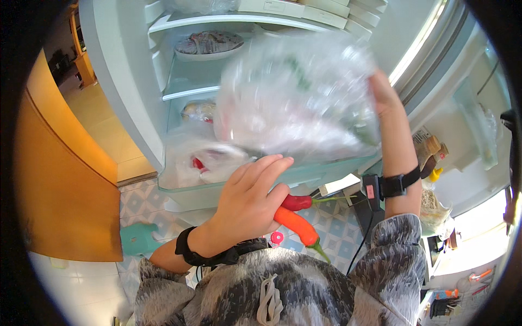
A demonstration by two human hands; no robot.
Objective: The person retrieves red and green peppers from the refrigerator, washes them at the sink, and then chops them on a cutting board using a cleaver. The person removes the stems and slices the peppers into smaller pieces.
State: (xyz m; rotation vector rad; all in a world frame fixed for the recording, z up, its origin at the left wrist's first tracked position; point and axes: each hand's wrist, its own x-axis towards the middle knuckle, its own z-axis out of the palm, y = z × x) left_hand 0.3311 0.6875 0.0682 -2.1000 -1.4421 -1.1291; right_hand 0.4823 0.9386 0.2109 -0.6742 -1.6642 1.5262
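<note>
My left hand holds a red chili pepper and an orange chili pepper under its palm, stems pointing right. Its fingertips reach over the front of a clear refrigerator drawer. At the right, my right hand grips the side of a large clear plastic bag, its fingers partly hidden. Motion blurs this bag; green and pale pinkish contents show through, too unclear to name. The bag hangs over the drawer. Inside the drawer lies another plastic bag with something red in it.
On the glass shelf sits a dish of fish. A wrapped item lies lower down. White boxes fill the top shelf. The refrigerator door stands wide at right. A teal stool is on the tiled floor.
</note>
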